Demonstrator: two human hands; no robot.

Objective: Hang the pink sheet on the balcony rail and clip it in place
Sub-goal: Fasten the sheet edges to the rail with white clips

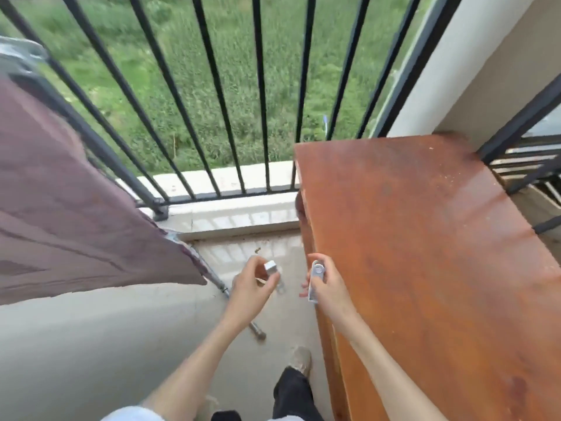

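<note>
The pink sheet hangs over the balcony rail on the left, its lower corner reaching toward the floor. My left hand is low in the middle of the view and pinches a silver metal clip. Just to its right, beside the table edge, my right hand grips a second silver clip held upright. Both hands are apart from the sheet.
Black vertical railing bars run across the front above a pale ledge, grass far below. A worn orange-brown table fills the right side. A metal rod lies on the tiled floor near my shoe.
</note>
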